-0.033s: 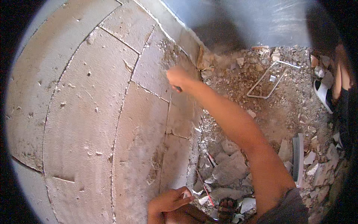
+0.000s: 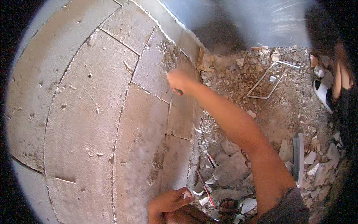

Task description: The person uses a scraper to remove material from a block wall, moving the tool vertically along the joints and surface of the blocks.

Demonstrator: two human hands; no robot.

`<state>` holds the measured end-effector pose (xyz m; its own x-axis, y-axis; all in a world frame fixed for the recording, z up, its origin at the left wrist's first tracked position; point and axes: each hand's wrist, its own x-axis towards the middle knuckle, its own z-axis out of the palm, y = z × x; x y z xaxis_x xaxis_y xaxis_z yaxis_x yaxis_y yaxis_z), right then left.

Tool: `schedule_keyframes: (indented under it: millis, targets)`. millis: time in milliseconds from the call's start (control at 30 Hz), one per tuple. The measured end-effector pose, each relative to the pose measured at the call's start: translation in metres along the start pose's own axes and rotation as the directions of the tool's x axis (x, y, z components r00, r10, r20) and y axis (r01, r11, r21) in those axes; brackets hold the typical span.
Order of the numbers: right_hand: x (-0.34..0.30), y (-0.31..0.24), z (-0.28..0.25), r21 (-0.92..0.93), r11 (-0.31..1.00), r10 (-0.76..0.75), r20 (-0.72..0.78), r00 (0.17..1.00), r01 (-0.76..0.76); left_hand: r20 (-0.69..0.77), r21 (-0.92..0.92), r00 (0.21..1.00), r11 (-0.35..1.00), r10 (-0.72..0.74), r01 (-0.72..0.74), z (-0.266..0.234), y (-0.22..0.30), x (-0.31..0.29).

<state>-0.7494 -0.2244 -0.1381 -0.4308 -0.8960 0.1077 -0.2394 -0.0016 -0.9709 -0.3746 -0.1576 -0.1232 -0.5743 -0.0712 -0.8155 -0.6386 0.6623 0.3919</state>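
Note:
My right hand (image 2: 182, 81) is stretched out to the block wall (image 2: 145, 112), its fingers closed round a tool with a dark handle (image 2: 179, 92). Only the handle's end shows below the fist; the rest of the tool is hidden. Just above that hand the wall has a rough, chipped patch (image 2: 169, 52). My left hand (image 2: 172, 201) hangs loosely bent near the foot of the wall, beside my leg. A gap shows between its thumb and forefinger, and I see nothing held there.
Rubble (image 2: 231, 170) covers the floor along the wall. A thin red-ended rod (image 2: 207, 190), a bent white frame (image 2: 257, 96) and a grey-white strip (image 2: 298, 160) lie on it. A smooth grey surface (image 2: 257, 22) stands behind. Another person's shoe (image 2: 323, 98) is at the right.
My right hand and the tool have shifted very slightly lower against the wall. The left hand stays in place.

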Motion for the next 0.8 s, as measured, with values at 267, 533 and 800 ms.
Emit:
schedule_keyframes:
  millis: [267,533,800]
  targets:
    - [0.013,0.019,0.031,0.275,0.960,-0.001,-0.172,0.985,0.049,-0.095,0.027,0.985,0.989,0.145,-0.143,0.004,-0.003,0.000]
    - [0.017,0.023,0.043,0.278,0.955,-0.028,-0.265,0.964,0.105,-0.097,0.042,0.983,0.988,0.154,-0.151,0.003,-0.009,0.001]
    - [0.037,0.043,0.042,-0.251,0.916,-0.362,-0.179,0.915,0.313,-0.025,0.023,0.998,0.998,0.052,-0.051,-0.002,-0.001,-0.001]
